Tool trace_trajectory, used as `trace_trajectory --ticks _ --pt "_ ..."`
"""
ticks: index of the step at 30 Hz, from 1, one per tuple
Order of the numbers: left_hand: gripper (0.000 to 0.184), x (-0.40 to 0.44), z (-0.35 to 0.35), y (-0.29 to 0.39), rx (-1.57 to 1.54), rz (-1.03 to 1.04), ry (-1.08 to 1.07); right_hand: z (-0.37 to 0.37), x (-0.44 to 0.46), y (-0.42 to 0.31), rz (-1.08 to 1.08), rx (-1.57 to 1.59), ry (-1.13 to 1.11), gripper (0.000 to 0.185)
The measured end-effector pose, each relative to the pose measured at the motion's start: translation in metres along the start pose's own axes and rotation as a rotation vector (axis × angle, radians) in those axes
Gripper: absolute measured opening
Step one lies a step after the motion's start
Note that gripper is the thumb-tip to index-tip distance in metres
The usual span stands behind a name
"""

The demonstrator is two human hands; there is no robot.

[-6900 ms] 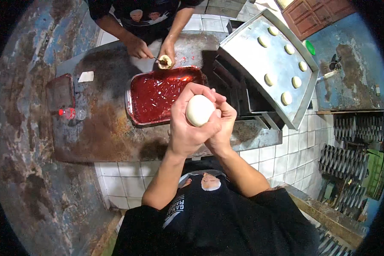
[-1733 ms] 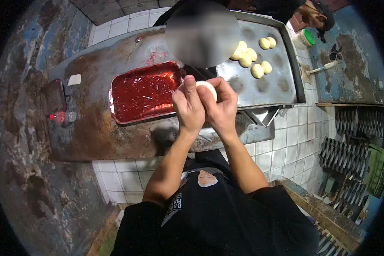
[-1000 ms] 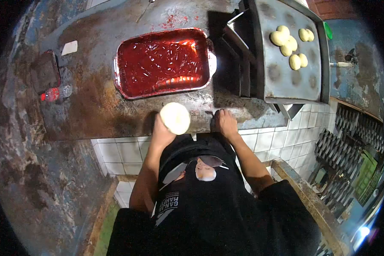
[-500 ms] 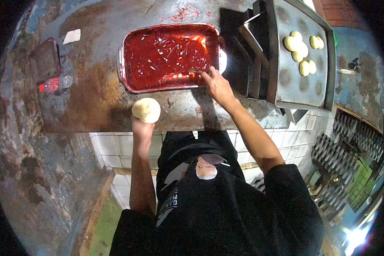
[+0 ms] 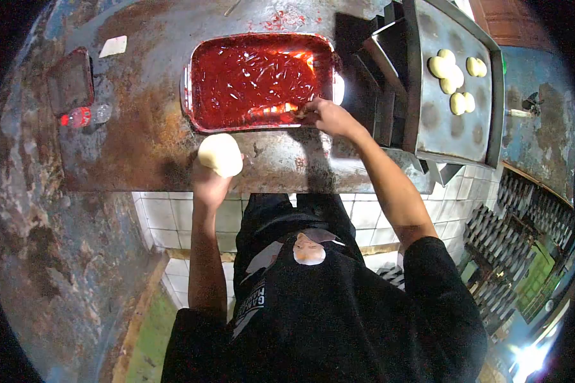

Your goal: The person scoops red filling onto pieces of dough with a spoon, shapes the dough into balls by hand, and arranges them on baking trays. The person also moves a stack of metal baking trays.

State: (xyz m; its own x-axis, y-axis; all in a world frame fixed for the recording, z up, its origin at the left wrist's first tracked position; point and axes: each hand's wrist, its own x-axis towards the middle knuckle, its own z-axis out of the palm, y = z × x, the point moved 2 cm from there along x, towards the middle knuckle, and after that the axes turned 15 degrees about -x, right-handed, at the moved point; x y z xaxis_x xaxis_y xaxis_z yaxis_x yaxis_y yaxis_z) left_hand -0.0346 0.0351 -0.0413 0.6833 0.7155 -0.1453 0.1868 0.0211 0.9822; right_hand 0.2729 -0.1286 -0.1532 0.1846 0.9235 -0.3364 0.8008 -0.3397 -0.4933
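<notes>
A pale, round bun (image 5: 221,155) rests in my left hand (image 5: 209,186), whose fingers curl under it over the table's near edge. Just beyond it lies a wide metal tray with glossy red jam (image 5: 249,83); its rim (image 5: 262,128) is smeared red. At the tray's near right corner my right hand (image 5: 331,119) reaches over the rim with its fingers pinched together. What they hold dips toward the jam and is too small and dark to name.
To the right, a raised baking tray (image 5: 428,137) carries several pale buns (image 5: 447,70) on stacked metal supports (image 5: 386,96). On the left are a plastic bottle with a red label (image 5: 78,117), a dark flat tray (image 5: 70,83) and a white scraper-like piece (image 5: 114,46).
My left hand has lifted the bun slightly, turning it so a smoother side shows. My right hand has shifted a little rightward along the jam tray's near edge.
</notes>
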Motion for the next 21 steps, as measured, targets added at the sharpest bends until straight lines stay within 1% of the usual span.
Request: trace_trajectory --ticks 1,2,3,4,5,7,8,9,10,11,12,13,15,16,17,19,20,21 --pt "0.038 0.004 0.001 0.004 0.313 0.006 -0.094 -0.005 0.001 -0.002 -0.001 0.29 -0.11 0.023" --pt "0.038 0.008 0.003 0.006 0.317 0.01 -0.089 -0.036 -0.008 -0.034 0.064 0.364 -0.179 0.023" --pt "0.039 0.012 0.007 0.008 0.227 -0.024 -0.047 -0.057 -0.02 -0.059 0.055 0.364 -0.177 0.023" --pt "0.04 0.014 0.011 0.009 0.139 -0.058 -0.006 -0.075 -0.032 -0.082 -0.039 0.385 -0.055 0.024" --pt "0.04 0.019 0.016 0.011 0.146 -0.058 0.001 -0.089 -0.044 -0.104 -0.133 0.407 0.066 0.025" --pt "0.041 0.024 0.029 0.02 -0.005 0.041 -0.05 -0.107 -0.065 -0.145 -0.145 0.331 0.224 0.024" --pt "0.038 0.025 0.035 0.041 0.04 0.099 -0.067 -0.111 -0.073 -0.163 -0.122 0.296 0.268 0.031" --pt "0.038 0.025 0.04 0.049 0.043 0.1 -0.068 -0.109 -0.08 -0.176 -0.092 0.208 0.322 0.044" --pt "0.037 0.026 0.045 0.055 0.023 0.103 -0.064 -0.101 -0.083 -0.18 -0.116 0.071 0.4 0.048" --pt "0.037 0.028 0.048 0.062 0.001 0.107 -0.062 -0.089 -0.087 -0.181 -0.137 -0.069 0.477 0.052" --pt "0.033 0.031 0.049 0.073 0.052 0.152 -0.059 -0.078 -0.091 -0.181 -0.11 -0.023 0.518 0.056" --pt "0.033 0.033 0.051 0.067 0.053 0.159 -0.063 -0.067 -0.098 -0.178 -0.108 -0.024 0.526 0.056" --pt "0.033 0.034 0.049 0.042 0.03 0.109 -0.036 -0.04 -0.11 -0.162 0.049 0.161 0.599 0.045" --pt "0.033 0.03 0.046 0.038 0.096 0.077 -0.009 -0.017 -0.118 -0.147 0.121 0.234 0.638 0.039" --pt "0.033 0.03 0.046 0.04 0.099 0.083 -0.018 0.008 -0.127 -0.128 0.195 0.308 0.676 0.032" --pt "0.035 0.03 0.048 0.038 0.103 -0.066 -0.13 0.048 -0.146 -0.087 0.434 0.253 0.498 0.02" --pt "0.038 0.028 0.048 0.018 0.053 -0.087 -0.174 0.067 -0.155 -0.064 0.484 0.077 0.351 0.02" --pt "0.038 0.027 0.05 0.021 0.056 -0.084 -0.182 0.083 -0.162 -0.042 0.38 0.014 0.313 0.026"
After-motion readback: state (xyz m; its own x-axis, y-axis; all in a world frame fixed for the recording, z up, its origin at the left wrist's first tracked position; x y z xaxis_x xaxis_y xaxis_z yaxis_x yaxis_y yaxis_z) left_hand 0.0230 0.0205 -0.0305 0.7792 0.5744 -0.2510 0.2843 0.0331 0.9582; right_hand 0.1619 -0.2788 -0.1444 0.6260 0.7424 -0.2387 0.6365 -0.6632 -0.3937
